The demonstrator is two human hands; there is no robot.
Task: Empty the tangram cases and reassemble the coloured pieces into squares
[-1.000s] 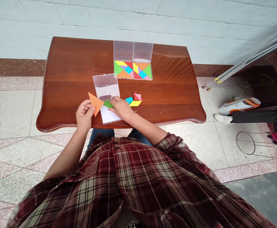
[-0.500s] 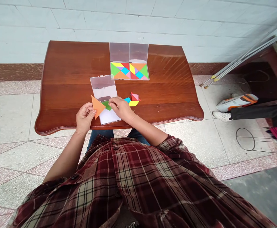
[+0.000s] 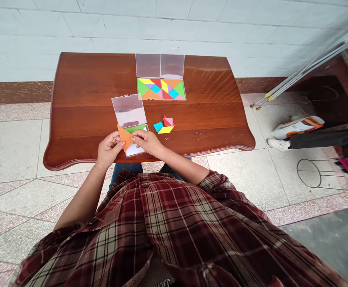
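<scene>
Both my hands grip an orange triangle tangram piece (image 3: 124, 138) above the near clear case (image 3: 129, 109), whose lid is folded back. My left hand (image 3: 108, 148) pinches its lower left side; the fingers of my right hand (image 3: 147, 142) close on its right corner. Inside the case a green triangle piece (image 3: 136, 128) lies along the top edge of the white base, partly covered by my right hand. To the right on the table are a blue piece (image 3: 158, 127), a yellow parallelogram piece (image 3: 166, 130) and a pink piece (image 3: 168, 122) overlapping red.
Two open cases with filled tangrams, a left one (image 3: 149, 89) and a right one (image 3: 173, 89), stand at the back of the wooden table (image 3: 206, 107). On the right are crutches (image 3: 299, 73), a plastic bag (image 3: 298, 127) and another person's leg (image 3: 317, 142).
The green triangle now lies along the top of the case base. My right hand has left it and moved onto the orange triangle, which has shifted slightly right and down.
</scene>
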